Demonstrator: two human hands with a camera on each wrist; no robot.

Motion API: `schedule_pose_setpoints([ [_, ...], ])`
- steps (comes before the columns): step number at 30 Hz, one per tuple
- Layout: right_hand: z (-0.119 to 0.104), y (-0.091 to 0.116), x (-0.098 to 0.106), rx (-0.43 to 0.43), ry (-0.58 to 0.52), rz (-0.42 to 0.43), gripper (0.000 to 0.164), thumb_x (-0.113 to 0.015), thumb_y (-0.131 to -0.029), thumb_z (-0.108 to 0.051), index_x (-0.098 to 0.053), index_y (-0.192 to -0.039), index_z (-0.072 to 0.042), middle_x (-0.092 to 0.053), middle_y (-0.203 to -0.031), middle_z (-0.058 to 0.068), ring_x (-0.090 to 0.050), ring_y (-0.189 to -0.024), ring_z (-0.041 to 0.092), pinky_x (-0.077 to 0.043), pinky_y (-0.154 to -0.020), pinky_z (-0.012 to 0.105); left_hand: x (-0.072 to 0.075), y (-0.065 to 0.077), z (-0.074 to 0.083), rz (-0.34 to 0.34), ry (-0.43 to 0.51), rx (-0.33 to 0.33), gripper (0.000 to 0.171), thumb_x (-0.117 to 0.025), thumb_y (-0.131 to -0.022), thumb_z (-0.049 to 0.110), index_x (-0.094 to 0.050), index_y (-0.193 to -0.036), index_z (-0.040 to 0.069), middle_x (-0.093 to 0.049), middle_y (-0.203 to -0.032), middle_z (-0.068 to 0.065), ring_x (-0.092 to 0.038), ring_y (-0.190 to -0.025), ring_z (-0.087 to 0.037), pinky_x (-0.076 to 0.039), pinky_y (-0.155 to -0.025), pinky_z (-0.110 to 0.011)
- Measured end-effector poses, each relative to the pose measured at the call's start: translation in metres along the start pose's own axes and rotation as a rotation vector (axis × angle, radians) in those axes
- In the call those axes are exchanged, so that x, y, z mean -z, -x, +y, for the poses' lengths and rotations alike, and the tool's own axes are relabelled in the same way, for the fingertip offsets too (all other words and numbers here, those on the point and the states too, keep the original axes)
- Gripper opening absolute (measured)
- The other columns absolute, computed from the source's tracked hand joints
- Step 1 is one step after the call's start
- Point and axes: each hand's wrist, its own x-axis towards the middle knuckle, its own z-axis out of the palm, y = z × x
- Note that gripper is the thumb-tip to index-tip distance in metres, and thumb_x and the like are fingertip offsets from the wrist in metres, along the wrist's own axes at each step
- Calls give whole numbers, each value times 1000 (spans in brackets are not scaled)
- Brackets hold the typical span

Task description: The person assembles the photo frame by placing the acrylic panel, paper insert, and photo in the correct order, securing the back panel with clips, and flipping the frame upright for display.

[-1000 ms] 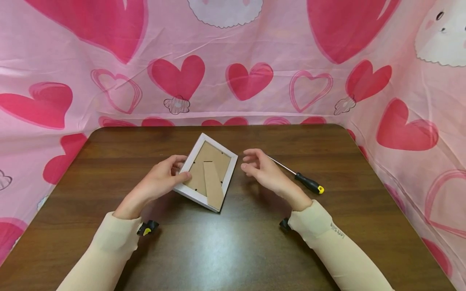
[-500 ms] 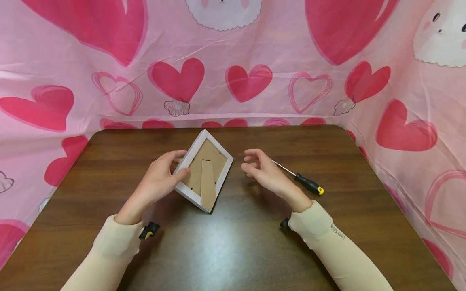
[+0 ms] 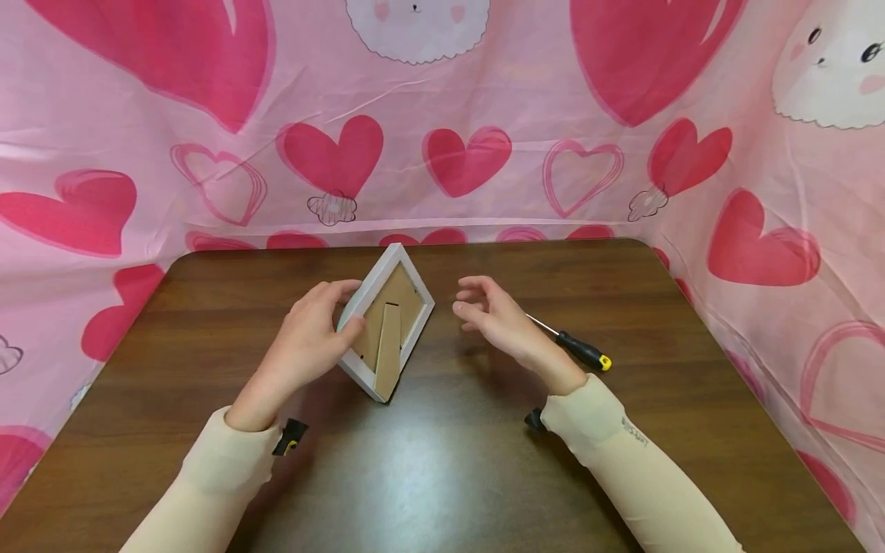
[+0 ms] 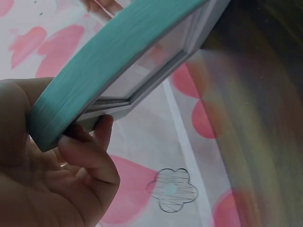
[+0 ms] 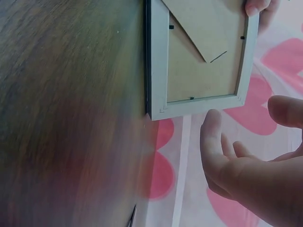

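My left hand (image 3: 311,330) grips a photo frame (image 3: 408,307) by its left side, thumb over the back and fingers curled round the front. The frame stands tilted on a lower edge, its brown backing and cardboard stand leg (image 3: 389,346) facing me. Its outer edge shows teal in the left wrist view, with the photo frame (image 4: 109,66) held near one corner. To the right of it, my right hand (image 3: 499,319) hovers above the table with loosely bent fingers and nothing in them. In the right wrist view that hand (image 5: 251,165) is close beside the frame's end.
A screwdriver (image 3: 584,351) with a black and yellow handle lies on the brown wooden table (image 3: 442,476), right of my right hand, its shaft partly hidden behind it. Pink heart-patterned cloth (image 3: 470,84) rises around the table's back and sides.
My left hand has turned the photo frame so its back angles more to the right and looks narrower, and its lower corner has shifted left. My right hand has stayed nearly still.
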Motion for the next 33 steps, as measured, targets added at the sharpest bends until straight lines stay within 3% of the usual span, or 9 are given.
schedule_pose_setpoints([
  [4, 3, -4, -2, -6, -42, 11, 45, -60, -96, -21, -40, -134, -8, -49, -124, 13, -57, -102, 31, -53, -83, 36, -3, 2, 11, 14, -32, -13, 46, -65, -87, 18, -53, -130, 10, -55, -105, -5, -50, -79, -21, -47, -61, -37],
  [12, 0, -8, -2, -2, -73, 19, 45, -59, -97, -23, -39, -134, -8, -50, -122, 12, -58, -103, 25, -54, -83, 38, -9, 5, 27, 61, -108, -34, 47, -65, -85, 20, -52, -130, 12, -54, -105, -2, -55, -79, -19, -53, -62, -41],
  [25, -4, -12, -5, 3, -153, 39, 43, -56, -98, -18, -38, -134, -4, -50, -122, 18, -56, -104, 30, -53, -84, 43, -27, 5, 51, 163, -268, -125, 46, -64, -81, 20, -55, -126, 12, -52, -98, -3, -51, -58, -20, -45, -44, -39],
  [33, -7, -12, -7, 8, -197, 61, 46, -56, -98, -20, -36, -137, -6, -51, -121, 16, -58, -99, 27, -54, -82, 41, -38, 7, 66, 153, -245, -114, 49, -65, -79, 18, -53, -126, 13, -49, -97, -2, -51, -58, -19, -45, -42, -36],
])
